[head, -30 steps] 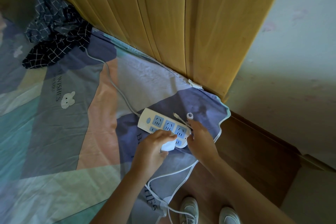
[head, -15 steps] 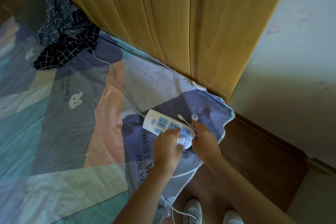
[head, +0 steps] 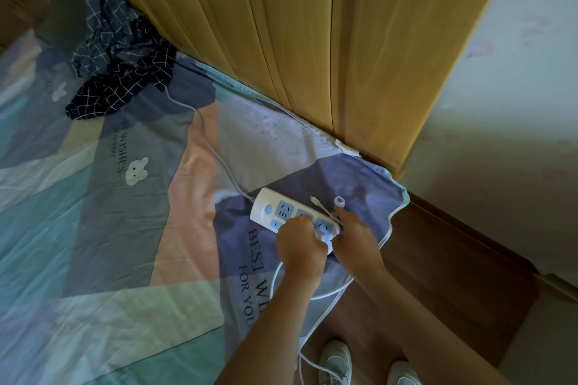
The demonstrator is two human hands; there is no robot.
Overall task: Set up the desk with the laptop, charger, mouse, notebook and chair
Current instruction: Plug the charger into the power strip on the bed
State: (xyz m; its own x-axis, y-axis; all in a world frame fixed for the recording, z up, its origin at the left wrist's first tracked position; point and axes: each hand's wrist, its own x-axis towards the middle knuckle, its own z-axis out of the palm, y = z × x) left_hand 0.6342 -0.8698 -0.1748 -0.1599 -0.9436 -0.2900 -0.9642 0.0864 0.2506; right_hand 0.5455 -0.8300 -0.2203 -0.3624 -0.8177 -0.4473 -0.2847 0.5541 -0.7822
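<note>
My left hand [head: 298,242] is curled round the charger's plug, which it hides, pressing it into a socket near the 5 o'clock end of the power strip [head: 294,217]. My right hand [head: 352,236] grips that same end of the strip to steady it. The strip lies on the bed sheet [head: 125,228], at about 4 o'clock from the dark checked cloth [head: 122,72] bunched by the wooden headboard [head: 312,40]. The charger cable [head: 281,278] loops from under my left hand down toward my shoes [head: 337,362] at 6 o'clock. To do this well, I judge I should push straight down, pins square to the slots, and brace the strip so it doesn't sink or slide on the soft bedding. A loose thin cable end [head: 319,204] lies across the strip.
</note>
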